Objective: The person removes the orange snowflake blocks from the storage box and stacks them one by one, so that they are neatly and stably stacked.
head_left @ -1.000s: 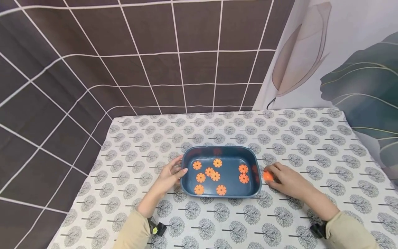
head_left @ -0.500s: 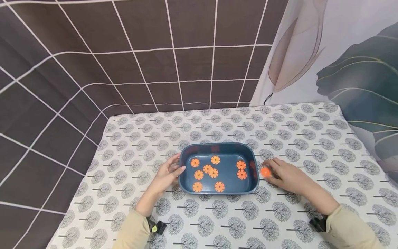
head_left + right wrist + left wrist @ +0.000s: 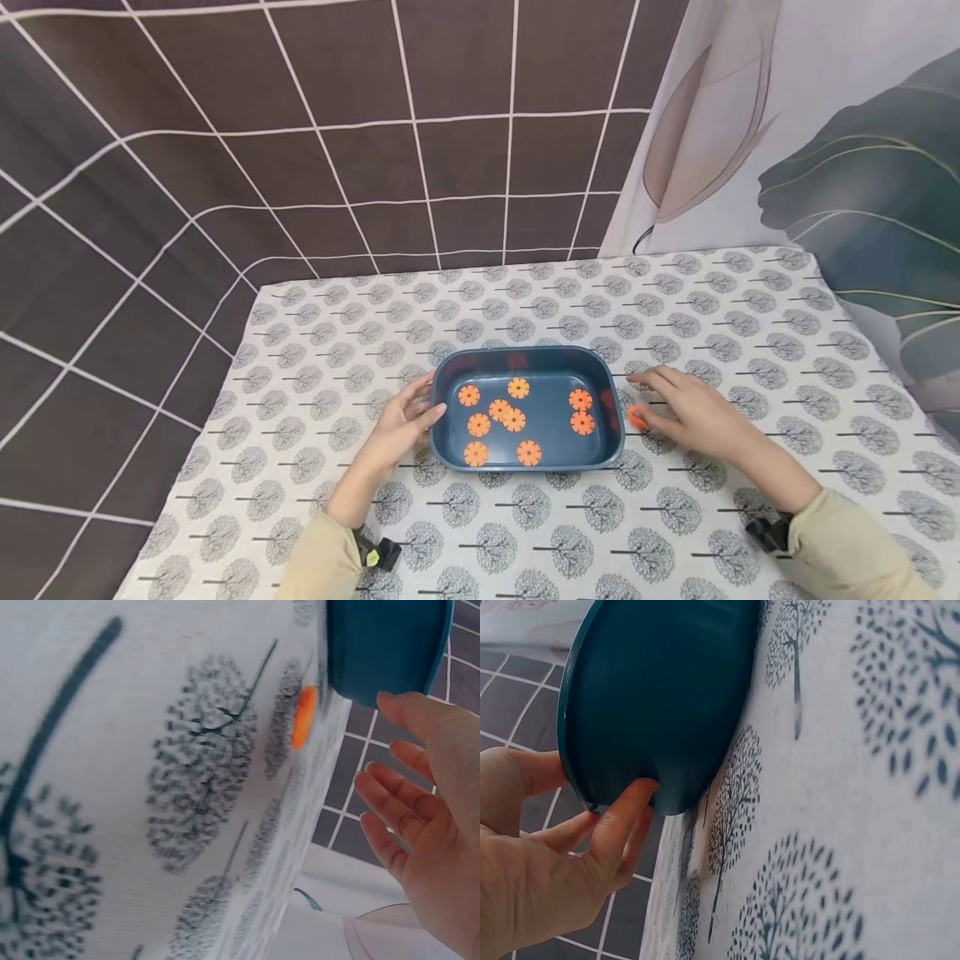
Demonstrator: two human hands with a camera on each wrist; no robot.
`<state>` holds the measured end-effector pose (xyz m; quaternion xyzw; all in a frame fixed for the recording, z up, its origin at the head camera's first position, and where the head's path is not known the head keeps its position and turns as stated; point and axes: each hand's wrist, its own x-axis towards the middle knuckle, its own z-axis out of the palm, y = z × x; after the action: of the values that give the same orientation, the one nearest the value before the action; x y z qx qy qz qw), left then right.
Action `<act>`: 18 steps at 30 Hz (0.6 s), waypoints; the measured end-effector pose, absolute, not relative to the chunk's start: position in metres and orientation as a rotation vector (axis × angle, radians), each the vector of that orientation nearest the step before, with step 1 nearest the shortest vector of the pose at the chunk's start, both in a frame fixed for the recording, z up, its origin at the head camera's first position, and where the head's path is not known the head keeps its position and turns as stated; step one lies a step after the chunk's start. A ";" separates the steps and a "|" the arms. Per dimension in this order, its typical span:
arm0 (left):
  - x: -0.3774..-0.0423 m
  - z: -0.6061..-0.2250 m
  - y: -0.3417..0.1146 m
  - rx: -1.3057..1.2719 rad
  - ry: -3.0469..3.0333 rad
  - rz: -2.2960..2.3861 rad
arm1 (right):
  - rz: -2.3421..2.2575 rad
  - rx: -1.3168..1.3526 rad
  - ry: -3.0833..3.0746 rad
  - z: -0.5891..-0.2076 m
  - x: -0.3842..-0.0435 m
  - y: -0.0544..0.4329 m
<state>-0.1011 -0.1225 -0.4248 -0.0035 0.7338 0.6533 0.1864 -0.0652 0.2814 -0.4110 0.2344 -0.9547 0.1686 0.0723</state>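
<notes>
The worktop [image 3: 360, 517] is covered by a white cloth [image 3: 757, 325], printed with dark grey trees laid sideways in rows. In the head view, the covered surface is extended across the lower part of the frame; its far edge is placed slightly above mid-height and its sides are spread toward the bottom corners. A dark blue bin [image 3: 525, 467] is seated upright on the cloth, just right of the frame's centre. One orange piece [image 3: 636, 417] is positioned on the cloth, just beside the bin's right end, and is partly hidden.
</notes>
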 end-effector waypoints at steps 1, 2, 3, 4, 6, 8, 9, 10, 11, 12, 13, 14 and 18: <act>-0.100 -0.425 -0.124 -0.025 2.067 1.837 | 0.508 0.707 -2.867 -0.410 -0.066 0.280; -0.099 -0.426 -0.125 -0.034 2.070 1.832 | 0.509 0.708 -2.863 -0.409 -0.066 0.278; -0.099 -0.427 -0.127 -0.047 2.071 1.831 | 0.507 0.706 -2.858 -0.408 -0.067 0.276; -0.099 -0.427 -0.128 -0.051 2.074 1.831 | 0.506 0.700 -2.852 -0.408 -0.068 0.274; -0.098 -0.427 -0.131 -0.055 2.080 1.835 | 0.517 0.693 -2.833 -0.407 -0.070 0.270; -0.099 -0.426 -0.132 -0.045 2.078 1.837 | 0.532 0.687 -2.802 -0.406 -0.072 0.268; -0.099 -0.426 -0.132 -0.039 2.076 1.837 | 0.539 0.682 -2.786 -0.406 -0.073 0.267; -0.099 -0.426 -0.131 -0.035 2.074 1.837 | 0.551 0.683 -2.766 -0.405 -0.074 0.266; -0.099 -0.425 -0.131 -0.032 2.073 1.835 | 0.564 0.690 -2.742 -0.405 -0.074 0.265; -0.100 -0.425 -0.130 -0.029 2.072 1.832 | 0.579 0.701 -2.716 -0.404 -0.074 0.264; -0.100 -0.426 -0.129 -0.033 2.069 1.830 | 0.588 0.713 -2.690 -0.403 -0.075 0.263; -0.101 -0.426 -0.128 -0.032 2.067 1.831 | 0.597 0.725 -2.668 -0.402 -0.075 0.262; -0.101 -0.428 -0.124 -0.029 2.057 1.838 | 0.644 0.750 -2.639 -0.398 -0.075 0.257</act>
<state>-0.1008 -0.1240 -0.4279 -0.0104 0.7319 0.6542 0.1903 -0.0749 0.2572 -0.3980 0.2627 -0.9242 0.2254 0.1612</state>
